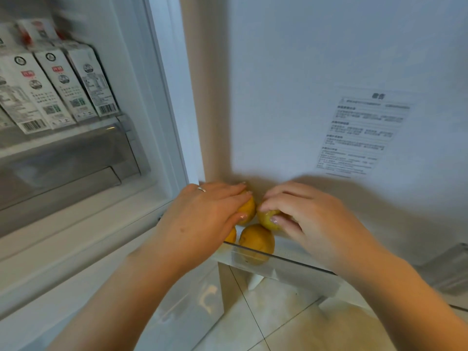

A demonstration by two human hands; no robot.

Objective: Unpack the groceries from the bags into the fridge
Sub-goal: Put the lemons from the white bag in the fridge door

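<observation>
Fingers of the right hand (pixel 298 214) are curled over one yellow-orange fruit (pixel 269 219), pinching it from the top, while the left hand (pixel 202 214) lies mostly flat with straight fingers pressing on a second fruit (pixel 249 209). Both fruits sit in the clear door bin (pixel 291 259), tucked into the corner by the hinge side, with a third fruit (pixel 257 240) against the front lip and a sliver of a fourth (pixel 231 235) under the left palm.

These look firm, round and light, so I'd guess they roll more than they bruise; cupping from above seems the way to go. That bin lip is low, so a nudge could tip one onto the tile floor (pixel 266 312). Plenty of bin room off to the right. Milk cartons (pixel 63 84) fill the shelf inside.
</observation>
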